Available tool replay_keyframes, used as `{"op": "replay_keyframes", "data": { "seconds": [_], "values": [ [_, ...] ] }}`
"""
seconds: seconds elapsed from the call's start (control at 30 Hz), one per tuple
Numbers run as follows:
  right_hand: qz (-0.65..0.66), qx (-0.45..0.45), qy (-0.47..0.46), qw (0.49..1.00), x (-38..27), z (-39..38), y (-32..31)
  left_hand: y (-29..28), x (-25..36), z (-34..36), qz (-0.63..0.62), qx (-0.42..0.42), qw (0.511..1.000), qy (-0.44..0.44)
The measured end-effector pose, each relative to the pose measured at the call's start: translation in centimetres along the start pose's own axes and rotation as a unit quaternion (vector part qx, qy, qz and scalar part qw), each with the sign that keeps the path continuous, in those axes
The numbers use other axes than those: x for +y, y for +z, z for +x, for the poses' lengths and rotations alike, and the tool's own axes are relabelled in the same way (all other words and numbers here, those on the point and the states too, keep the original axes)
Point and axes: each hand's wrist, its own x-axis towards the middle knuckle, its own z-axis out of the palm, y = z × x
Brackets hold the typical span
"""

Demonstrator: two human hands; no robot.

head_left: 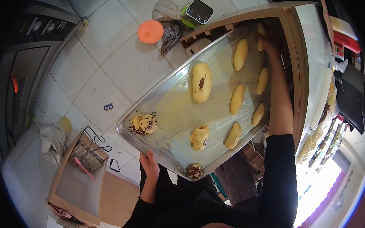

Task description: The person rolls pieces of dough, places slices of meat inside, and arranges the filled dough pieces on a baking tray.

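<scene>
Metal tray (168, 162), shallow with rounded corners and a dull silver rim, held slantwise above pale floor tiles (108, 64), right end by a wooden frame (295, 49). Clear plastic film (218, 116) across the bottom, all crinkly and shiny. On top, pale yellow dough (240, 55) in a real mix of shapes: smooth, tapered spindles (237, 99) toward the right, one fat oblong loaf (201, 82) with a ragged brown patch, a stubbier lumpy piece (199, 137) with dark spots, a knobbly swirl (144, 123) crusted with dark bits at the left corner, plus a small dark-flecked ball (194, 170) tucked into the near corner. Left hand (150, 165) clamped on the near-left edge, thumb over the rim, other fingers hidden underneath. Right hand (269, 46) way out at the far right end, right by one spindle, but too shadowy there, so can't tell whether gripping the tray, grasping dough or just touching.
</scene>
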Motion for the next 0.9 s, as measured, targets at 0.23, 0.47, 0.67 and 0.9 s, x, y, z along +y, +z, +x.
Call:
{"op": "replay_keyframes", "data": {
  "seconds": [0.23, 0.47, 0.67, 0.9],
  "values": [
    [0.173, -0.014, -0.085, 0.981, -2.5, -4.9, -0.4, 0.2, 0.3, -0.4, 0.010, 0.067, 0.998, 0.011],
    [0.230, -0.061, 0.011, 0.971, -0.4, -5.5, -1.0, 0.5, 0.8, -0.3, 0.108, 0.080, 0.991, -0.008],
    [0.199, -0.006, 0.013, 0.980, -0.9, -4.4, -0.6, 0.4, 0.1, -0.2, 0.105, 0.106, 0.989, -0.019],
    [0.061, 0.114, -0.182, 0.975, -2.5, 0.7, 1.1, 0.4, 0.1, -0.4, 0.097, 0.102, 0.990, -0.032]
  ]
}}
